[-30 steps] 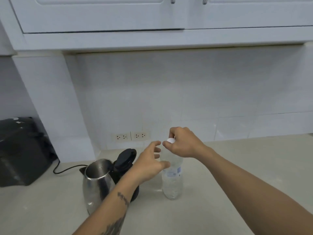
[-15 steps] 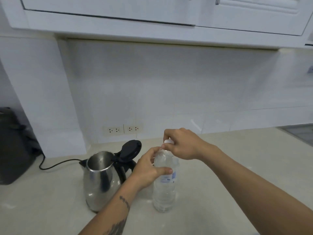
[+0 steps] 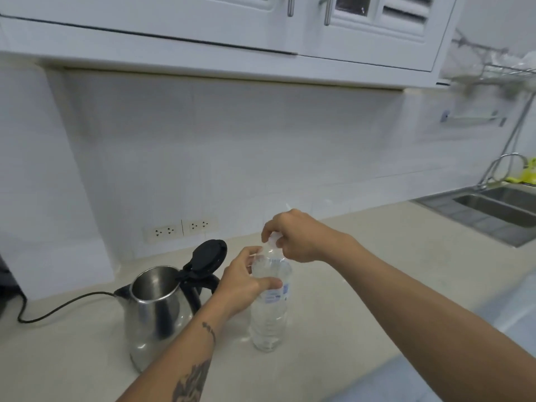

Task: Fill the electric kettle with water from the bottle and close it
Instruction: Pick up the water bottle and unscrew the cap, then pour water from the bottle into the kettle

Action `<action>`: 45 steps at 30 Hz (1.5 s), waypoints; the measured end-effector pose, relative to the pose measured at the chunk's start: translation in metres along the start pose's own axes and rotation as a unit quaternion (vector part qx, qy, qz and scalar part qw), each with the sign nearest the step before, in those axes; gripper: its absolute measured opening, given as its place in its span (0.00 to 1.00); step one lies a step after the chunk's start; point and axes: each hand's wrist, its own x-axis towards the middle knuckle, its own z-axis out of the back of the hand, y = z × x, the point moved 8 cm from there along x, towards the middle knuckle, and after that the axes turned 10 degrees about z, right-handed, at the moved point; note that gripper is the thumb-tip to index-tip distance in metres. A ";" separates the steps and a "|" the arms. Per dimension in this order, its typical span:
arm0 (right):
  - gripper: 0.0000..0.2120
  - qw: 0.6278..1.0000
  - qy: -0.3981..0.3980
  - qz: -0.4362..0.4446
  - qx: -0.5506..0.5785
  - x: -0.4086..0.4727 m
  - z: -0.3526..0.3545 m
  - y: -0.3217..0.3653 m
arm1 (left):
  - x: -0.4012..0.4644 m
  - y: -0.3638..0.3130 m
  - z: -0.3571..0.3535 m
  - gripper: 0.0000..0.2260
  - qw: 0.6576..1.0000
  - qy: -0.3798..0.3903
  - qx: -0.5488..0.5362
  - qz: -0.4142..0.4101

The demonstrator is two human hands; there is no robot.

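A clear plastic water bottle (image 3: 269, 317) stands upright on the counter, close to the right of a steel electric kettle (image 3: 158, 311). The kettle's black lid (image 3: 207, 255) is tipped up and back, so its mouth is open. My left hand (image 3: 242, 281) is wrapped around the bottle's upper body. My right hand (image 3: 295, 237) pinches the white cap (image 3: 273, 237) on the bottle's neck from above.
The kettle's black cord (image 3: 58, 307) trails left across the beige counter (image 3: 362, 300). Two wall sockets (image 3: 181, 229) sit behind the kettle. A steel sink (image 3: 499, 207) with a tap lies at the far right. White cupboards (image 3: 203, 21) hang overhead.
My left hand has closed around the bottle, which it was only nearing a second ago. My right hand stays on the cap. The view has swung right, showing the sink.
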 end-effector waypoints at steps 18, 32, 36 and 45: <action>0.12 0.959 -0.062 -0.208 0.182 -0.081 -0.129 -0.143 | -0.004 0.002 -0.001 0.34 0.999 -0.032 -0.018 0.003; 0.14 0.971 0.128 -0.175 0.099 -0.112 -0.260 -0.168 | -0.009 0.006 -0.009 0.34 0.995 -0.060 -0.071 0.024; 0.17 0.968 0.156 -0.161 0.111 -0.110 -0.259 -0.171 | -0.013 0.006 -0.012 0.35 0.995 -0.065 -0.076 0.028; 0.44 0.923 0.040 -0.091 0.372 -0.057 -0.176 -0.121 | -0.017 0.001 -0.011 0.38 0.994 -0.092 -0.047 0.039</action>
